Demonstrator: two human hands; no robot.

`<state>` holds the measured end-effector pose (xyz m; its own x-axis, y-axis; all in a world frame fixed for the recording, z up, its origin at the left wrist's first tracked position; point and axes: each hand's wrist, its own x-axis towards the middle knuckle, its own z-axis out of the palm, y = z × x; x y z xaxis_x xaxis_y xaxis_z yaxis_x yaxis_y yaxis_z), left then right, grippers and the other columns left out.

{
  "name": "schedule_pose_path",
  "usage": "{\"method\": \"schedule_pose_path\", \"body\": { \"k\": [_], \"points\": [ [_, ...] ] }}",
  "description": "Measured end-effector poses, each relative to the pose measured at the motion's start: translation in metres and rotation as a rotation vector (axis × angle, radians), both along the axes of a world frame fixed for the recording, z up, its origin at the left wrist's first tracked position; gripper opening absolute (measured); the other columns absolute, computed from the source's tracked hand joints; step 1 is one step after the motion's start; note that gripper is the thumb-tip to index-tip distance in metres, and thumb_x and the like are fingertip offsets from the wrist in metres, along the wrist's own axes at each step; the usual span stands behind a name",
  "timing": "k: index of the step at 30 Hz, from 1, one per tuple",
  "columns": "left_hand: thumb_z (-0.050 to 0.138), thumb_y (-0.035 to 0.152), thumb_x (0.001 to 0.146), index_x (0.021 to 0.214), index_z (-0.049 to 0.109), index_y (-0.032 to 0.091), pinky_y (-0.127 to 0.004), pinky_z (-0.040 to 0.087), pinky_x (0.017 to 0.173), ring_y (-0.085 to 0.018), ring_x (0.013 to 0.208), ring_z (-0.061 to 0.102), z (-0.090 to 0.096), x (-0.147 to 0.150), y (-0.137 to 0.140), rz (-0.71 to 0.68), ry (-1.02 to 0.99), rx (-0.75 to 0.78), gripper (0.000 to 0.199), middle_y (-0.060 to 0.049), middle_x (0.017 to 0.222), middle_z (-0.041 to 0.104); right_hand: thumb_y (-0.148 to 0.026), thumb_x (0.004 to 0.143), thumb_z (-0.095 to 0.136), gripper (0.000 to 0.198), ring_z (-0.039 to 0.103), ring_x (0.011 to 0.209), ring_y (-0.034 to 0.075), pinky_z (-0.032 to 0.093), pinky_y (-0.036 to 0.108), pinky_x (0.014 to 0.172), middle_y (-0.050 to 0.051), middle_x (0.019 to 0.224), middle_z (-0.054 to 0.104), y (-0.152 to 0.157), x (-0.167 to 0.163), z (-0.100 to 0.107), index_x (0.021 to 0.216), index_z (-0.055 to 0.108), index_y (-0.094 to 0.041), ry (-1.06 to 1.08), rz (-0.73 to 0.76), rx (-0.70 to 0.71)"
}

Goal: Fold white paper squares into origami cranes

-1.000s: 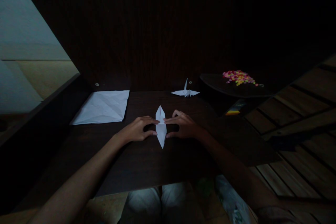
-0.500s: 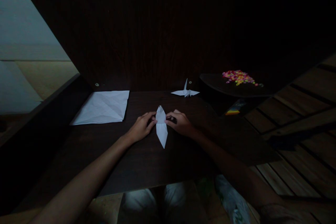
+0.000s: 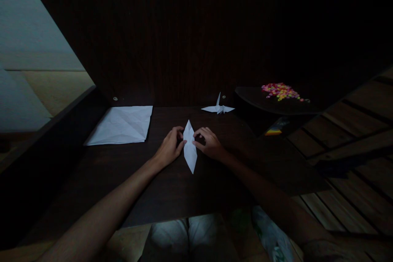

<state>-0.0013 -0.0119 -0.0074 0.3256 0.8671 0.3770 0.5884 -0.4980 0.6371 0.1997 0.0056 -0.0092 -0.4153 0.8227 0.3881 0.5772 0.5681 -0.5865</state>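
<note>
A folded white paper (image 3: pixel 190 156), long and pointed at both ends, lies on the dark wooden table in front of me. My left hand (image 3: pixel 170 145) pinches its left edge near the middle, thumb resting on the paper. On the opposite edge, my right hand (image 3: pixel 208 143) grips it between thumb and curled fingers. Behind the hands, slightly right, stands a finished-looking white paper crane (image 3: pixel 219 109) with spread wings. White paper sheets (image 3: pixel 123 125) lie stacked at the left, their top sheet creased.
A small rounded shelf (image 3: pixel 254 100) at the right bears a heap of colourful small pieces (image 3: pixel 281 90). Below it is a rainbow-striped item (image 3: pixel 273 132). A dark panel (image 3: pixel 184 41) rises behind the table, and a low side board (image 3: pixel 52 127) borders the left.
The upper end of the folded paper, blunt and notched before, now comes to a single long point. Both hands stay at its sides with slightly shifted fingers. The view has moved a little.
</note>
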Motion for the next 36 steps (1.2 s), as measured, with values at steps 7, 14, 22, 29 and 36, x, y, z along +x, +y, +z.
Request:
{"method": "schedule_pose_path", "body": {
  "k": [7, 14, 22, 29, 36],
  "points": [
    [0.050, 0.028, 0.091, 0.100, 0.069, 0.020, -0.042, 0.043, 0.094, -0.023, 0.103, 0.051, 0.004, -0.009, 0.003, -0.113, 0.239, 0.129, 0.022, -0.008, 0.108, 0.056, -0.022, 0.079, 0.067, 0.005, 0.050, 0.091, 0.020, 0.044, 0.040, 0.083, 0.007, 0.098, 0.059, 0.002, 0.005, -0.002, 0.082, 0.072, -0.022, -0.093, 0.021, 0.085],
    [0.061, 0.040, 0.084, 0.106, 0.071, 0.023, -0.047, 0.040, 0.096, -0.024, 0.102, 0.049, 0.003, -0.011, 0.000, -0.010, 0.302, 0.076, 0.029, -0.008, 0.107, 0.055, -0.023, 0.076, 0.071, 0.015, 0.055, 0.096, 0.022, 0.046, 0.042, 0.085, 0.007, 0.100, 0.069, -0.002, 0.007, -0.001, 0.090, 0.075, -0.023, -0.069, 0.045, 0.050],
    [0.062, 0.038, 0.083, 0.110, 0.069, 0.020, -0.047, 0.042, 0.097, -0.025, 0.105, 0.050, 0.003, -0.006, -0.005, -0.002, 0.236, 0.003, 0.033, -0.009, 0.110, 0.055, -0.018, 0.072, 0.068, 0.017, 0.063, 0.100, 0.023, 0.052, 0.042, 0.086, 0.007, 0.108, 0.069, -0.003, 0.001, -0.004, 0.088, 0.074, -0.021, 0.182, -0.026, -0.263],
    [0.065, 0.029, 0.081, 0.115, 0.066, 0.019, -0.045, 0.045, 0.098, -0.025, 0.110, 0.055, 0.000, -0.008, -0.001, -0.066, 0.110, -0.037, 0.035, -0.009, 0.114, 0.056, -0.026, 0.064, 0.075, 0.027, 0.068, 0.089, 0.020, 0.057, 0.036, 0.081, 0.010, 0.108, 0.067, -0.007, -0.010, -0.008, 0.089, 0.071, -0.017, 0.594, -0.037, -0.534],
    [0.067, 0.023, 0.078, 0.115, 0.067, 0.021, -0.042, 0.045, 0.100, -0.024, 0.111, 0.055, -0.002, -0.004, -0.004, -0.063, -0.080, -0.059, 0.037, -0.009, 0.118, 0.056, -0.026, 0.057, 0.077, 0.022, 0.066, 0.073, 0.015, 0.056, 0.030, 0.071, 0.007, 0.101, 0.064, -0.011, -0.017, -0.006, 0.076, 0.071, -0.017, 0.702, -0.116, -0.463]
  ]
}}
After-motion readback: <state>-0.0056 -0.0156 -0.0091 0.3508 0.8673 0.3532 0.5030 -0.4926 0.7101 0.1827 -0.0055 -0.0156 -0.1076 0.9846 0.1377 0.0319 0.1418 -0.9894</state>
